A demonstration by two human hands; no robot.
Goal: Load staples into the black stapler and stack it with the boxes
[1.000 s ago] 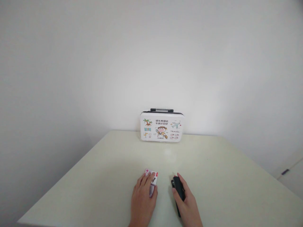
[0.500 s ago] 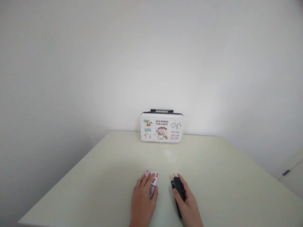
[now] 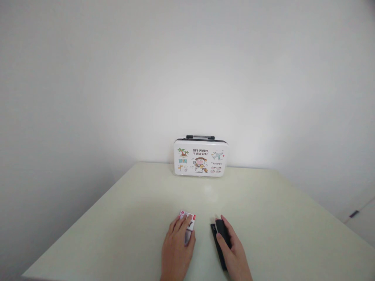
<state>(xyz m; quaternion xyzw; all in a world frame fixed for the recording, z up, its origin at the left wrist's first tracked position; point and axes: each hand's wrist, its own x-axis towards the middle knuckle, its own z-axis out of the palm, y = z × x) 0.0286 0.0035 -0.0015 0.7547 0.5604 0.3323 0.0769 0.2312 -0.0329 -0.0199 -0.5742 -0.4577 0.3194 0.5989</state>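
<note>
Both hands enter from the bottom edge, bare. Left hand: no glove, ring or watch seen; fingers slim, nails short and unpainted. Right hand: likewise bare, no jewellery seen. Wrists uncovered down to the frame edge; no sleeve or cuff in view.

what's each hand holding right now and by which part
Left hand lies over the small red-and-white pack, near its end; right hand covers the black device lengthwise. Neither is lifted.
</note>
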